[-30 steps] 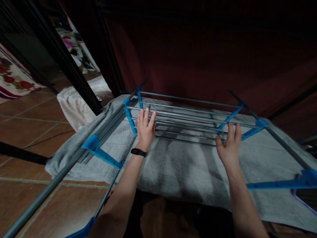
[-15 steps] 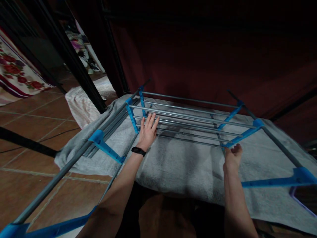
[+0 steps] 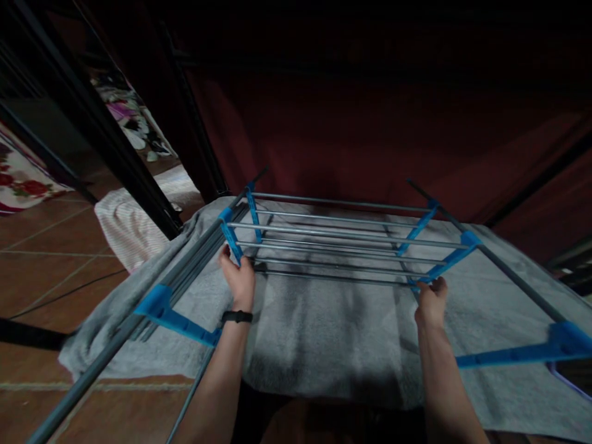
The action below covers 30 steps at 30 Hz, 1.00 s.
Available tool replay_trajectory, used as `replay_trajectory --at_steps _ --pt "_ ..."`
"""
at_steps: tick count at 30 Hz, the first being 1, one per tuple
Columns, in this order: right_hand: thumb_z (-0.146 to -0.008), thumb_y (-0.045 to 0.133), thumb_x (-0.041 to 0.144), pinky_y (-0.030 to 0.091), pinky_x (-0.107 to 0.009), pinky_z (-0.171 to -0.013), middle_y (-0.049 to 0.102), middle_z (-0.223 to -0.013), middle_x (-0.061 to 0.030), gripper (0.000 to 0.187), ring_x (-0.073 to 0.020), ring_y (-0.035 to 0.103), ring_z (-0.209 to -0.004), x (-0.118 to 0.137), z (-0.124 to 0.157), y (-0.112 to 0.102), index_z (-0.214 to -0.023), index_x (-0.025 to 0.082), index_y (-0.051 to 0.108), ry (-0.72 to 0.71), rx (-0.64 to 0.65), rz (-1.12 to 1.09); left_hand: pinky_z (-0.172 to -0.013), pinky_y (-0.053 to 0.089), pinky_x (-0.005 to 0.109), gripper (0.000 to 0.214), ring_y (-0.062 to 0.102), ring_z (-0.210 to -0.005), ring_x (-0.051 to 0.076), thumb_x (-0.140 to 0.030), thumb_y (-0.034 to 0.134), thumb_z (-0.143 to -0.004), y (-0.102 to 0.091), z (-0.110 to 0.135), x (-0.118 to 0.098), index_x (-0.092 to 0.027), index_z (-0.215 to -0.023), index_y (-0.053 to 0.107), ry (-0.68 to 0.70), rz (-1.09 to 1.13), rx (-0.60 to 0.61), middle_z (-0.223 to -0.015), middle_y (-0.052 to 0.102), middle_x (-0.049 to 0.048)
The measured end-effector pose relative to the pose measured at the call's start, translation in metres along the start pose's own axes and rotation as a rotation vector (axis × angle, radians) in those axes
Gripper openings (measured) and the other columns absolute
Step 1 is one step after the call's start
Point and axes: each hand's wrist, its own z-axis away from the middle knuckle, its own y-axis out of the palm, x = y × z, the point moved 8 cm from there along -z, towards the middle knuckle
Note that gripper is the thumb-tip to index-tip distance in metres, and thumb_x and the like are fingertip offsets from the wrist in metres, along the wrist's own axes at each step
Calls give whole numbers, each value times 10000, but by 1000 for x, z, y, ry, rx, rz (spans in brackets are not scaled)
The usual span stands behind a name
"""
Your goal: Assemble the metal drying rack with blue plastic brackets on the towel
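A folding drying rack (image 3: 342,237) with grey metal rods and blue plastic brackets stands in front of me. A grey towel (image 3: 333,327) is draped over it and hangs towards me. My left hand (image 3: 239,279), with a black band on its wrist, is closed on the towel's edge by the blue bracket at the left end of the rods. At the right end of the nearest rod my right hand (image 3: 431,300) is closed on the towel's edge too.
The floor (image 3: 50,246) is brown tile. A striped white cloth (image 3: 129,222) lies on it at left beside dark door posts (image 3: 115,160). A dark red wall (image 3: 370,135) rises behind the rack. Flowered fabric (image 3: 23,179) shows at far left.
Both hands drew back from lying flat on the rods and closed on the towel's edge at the two ends of the nearest rod. The view tilted slightly.
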Motion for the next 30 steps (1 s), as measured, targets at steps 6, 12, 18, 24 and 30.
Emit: replay_trajectory --at_steps 6,12,18,24,30 --pt "-616 610 335 447 -398 -890 573 -950 11 454 -174 540 -873 4 0 8 -1048 222 526 88 -10 -126 -747 457 307 151 518 -736 161 -288 568 -767 25 -11 46 -184 -875 555 -286 133 140 -783 556 -1" --pt "-600 628 316 431 -380 -903 580 -942 20 458 -168 534 -879 8 2 8 -1038 222 530 103 -28 -133 -649 383 266 224 466 -695 142 -409 553 -811 22 -13 38 -186 -815 526 -244 126 115 -726 512 -21" --pt "-608 628 315 422 -340 -874 567 -898 40 413 -147 520 -846 7 1 7 -998 222 530 116 8 -136 -723 431 301 206 511 -735 170 -388 552 -821 19 -11 28 -186 -858 559 -233 153 67 -766 550 -1" --pt "-631 640 305 410 -366 -933 616 -985 19 452 -161 541 -907 11 -4 18 -1070 234 562 112 66 -172 -780 451 320 215 514 -753 185 -390 555 -821 24 -20 22 -181 -869 570 -185 129 50 -774 550 11" --pt "-666 630 300 351 -431 -1039 622 -1104 5 470 -183 534 -1032 14 -9 29 -1134 264 590 72 128 -221 -796 447 317 178 495 -746 174 -354 543 -835 30 -25 23 -178 -863 545 -123 99 39 -781 534 11"
